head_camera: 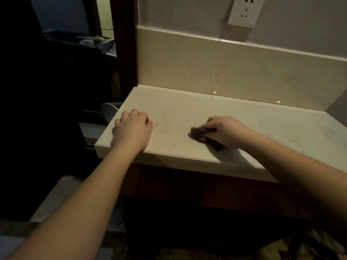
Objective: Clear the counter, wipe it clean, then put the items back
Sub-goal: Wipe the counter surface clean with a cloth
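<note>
A pale stone counter (234, 117) fills the middle of the view with nothing standing on it. My right hand (225, 132) grips a small dark cloth (199, 132) and presses it flat on the counter near the middle. My left hand (132, 126) rests on the counter's left front corner with its fingers curled under, holding nothing. Faint marks and smears show on the surface between my hands and at the far right.
A cream backsplash (225, 72) runs along the back, with a white wall socket (245, 11) above it. A dark wooden post (124, 44) stands at the counter's left end. A grey bin rim (109, 109) shows below the left edge. Dark cabinet front lies under the counter.
</note>
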Demonstrator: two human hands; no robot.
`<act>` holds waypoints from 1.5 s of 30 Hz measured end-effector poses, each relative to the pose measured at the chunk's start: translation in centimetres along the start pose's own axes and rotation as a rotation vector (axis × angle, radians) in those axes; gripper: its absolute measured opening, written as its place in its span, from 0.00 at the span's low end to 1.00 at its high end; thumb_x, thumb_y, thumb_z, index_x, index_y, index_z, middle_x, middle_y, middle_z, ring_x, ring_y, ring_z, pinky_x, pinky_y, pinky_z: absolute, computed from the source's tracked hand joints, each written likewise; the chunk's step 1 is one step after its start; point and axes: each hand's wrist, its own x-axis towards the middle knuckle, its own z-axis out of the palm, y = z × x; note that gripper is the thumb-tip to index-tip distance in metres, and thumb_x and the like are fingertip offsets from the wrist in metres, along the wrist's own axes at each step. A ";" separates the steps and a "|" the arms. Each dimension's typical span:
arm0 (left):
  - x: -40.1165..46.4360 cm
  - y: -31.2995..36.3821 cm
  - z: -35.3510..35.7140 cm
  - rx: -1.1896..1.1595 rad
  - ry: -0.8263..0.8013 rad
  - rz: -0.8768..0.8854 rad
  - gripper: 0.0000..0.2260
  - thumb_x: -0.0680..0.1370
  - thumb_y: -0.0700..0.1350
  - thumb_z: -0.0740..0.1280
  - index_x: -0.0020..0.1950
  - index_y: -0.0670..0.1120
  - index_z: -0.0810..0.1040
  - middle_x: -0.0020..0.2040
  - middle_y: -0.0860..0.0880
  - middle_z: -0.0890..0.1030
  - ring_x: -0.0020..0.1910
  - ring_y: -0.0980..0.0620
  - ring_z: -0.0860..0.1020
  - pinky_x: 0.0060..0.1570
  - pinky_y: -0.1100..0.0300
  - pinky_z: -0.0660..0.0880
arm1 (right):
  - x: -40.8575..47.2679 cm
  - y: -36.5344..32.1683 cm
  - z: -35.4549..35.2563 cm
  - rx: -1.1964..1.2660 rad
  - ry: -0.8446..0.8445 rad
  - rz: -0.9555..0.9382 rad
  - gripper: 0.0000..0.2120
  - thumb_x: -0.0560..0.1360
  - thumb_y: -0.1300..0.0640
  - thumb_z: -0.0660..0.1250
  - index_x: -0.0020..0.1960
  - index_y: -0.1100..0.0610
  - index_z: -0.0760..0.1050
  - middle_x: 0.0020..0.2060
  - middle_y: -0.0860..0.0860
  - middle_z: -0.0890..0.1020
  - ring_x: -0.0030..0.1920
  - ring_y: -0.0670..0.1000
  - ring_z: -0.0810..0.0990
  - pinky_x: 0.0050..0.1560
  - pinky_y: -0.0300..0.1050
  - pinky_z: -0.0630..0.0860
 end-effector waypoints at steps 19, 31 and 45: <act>0.4 -0.2 0.6 0.025 0.036 -0.018 0.12 0.81 0.55 0.56 0.57 0.53 0.75 0.59 0.53 0.74 0.59 0.48 0.69 0.58 0.50 0.68 | 6.6 0.7 0.6 -0.014 0.056 -0.043 0.12 0.78 0.51 0.64 0.58 0.51 0.80 0.50 0.50 0.78 0.51 0.54 0.76 0.47 0.43 0.68; 0.1 0.8 0.2 0.096 0.072 -0.028 0.13 0.81 0.55 0.58 0.56 0.51 0.77 0.57 0.52 0.76 0.57 0.50 0.70 0.59 0.52 0.65 | 5.1 2.5 -0.6 0.031 -0.093 -0.316 0.11 0.76 0.50 0.66 0.57 0.49 0.81 0.47 0.46 0.77 0.46 0.48 0.75 0.43 0.39 0.66; 0.3 9.5 -0.3 0.064 -0.104 0.079 0.19 0.81 0.57 0.56 0.70 0.54 0.71 0.67 0.56 0.71 0.65 0.54 0.66 0.65 0.54 0.61 | 14.0 12.1 -1.7 -0.233 0.031 -0.003 0.15 0.80 0.48 0.57 0.56 0.53 0.79 0.48 0.54 0.75 0.50 0.59 0.76 0.45 0.48 0.73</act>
